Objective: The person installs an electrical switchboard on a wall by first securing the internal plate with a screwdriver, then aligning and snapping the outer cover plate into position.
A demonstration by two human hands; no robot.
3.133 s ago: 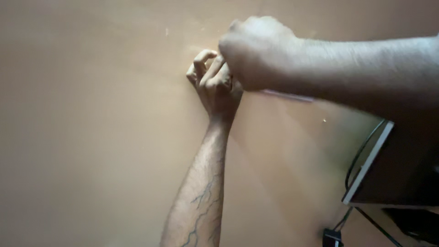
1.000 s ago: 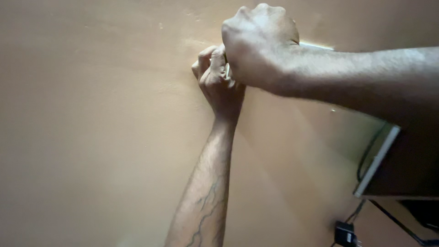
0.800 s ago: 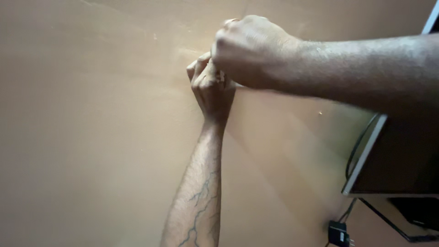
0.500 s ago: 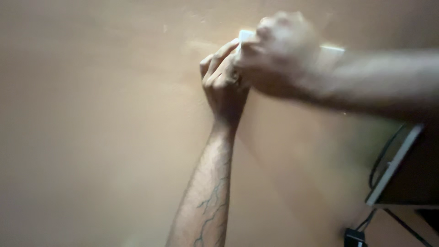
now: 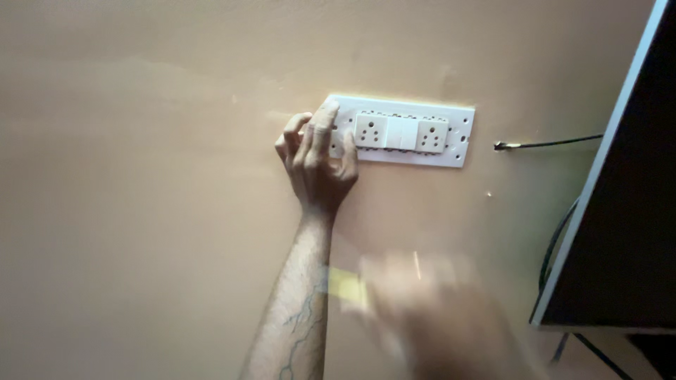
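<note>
A plain tan wall (image 5: 141, 211) fills the view, with a white socket plate (image 5: 401, 131) fixed flat on it, long side level. The plate carries two round-pin sockets with a blank stretch between them.

The left hand (image 5: 317, 158) reaches up from below the plate and lies over the plate's left end. Its grip is spread, fingers (image 5: 325, 116) flat against the plate and the wall just beside it, thumb resting on the plate's lower left part; it pinches nothing.

The right hand (image 5: 436, 317) is well below the plate, blurred by motion. A pale yellowish thing (image 5: 348, 288) shows at its left edge, too smeared to name, and I cannot tell how that grip stands.

Right of the plate, a thin black wire (image 5: 542, 144) sticks out of the wall. Farther right hangs a dark flat screen (image 5: 620, 197), with black cables (image 5: 556, 246) along its left edge.
</note>
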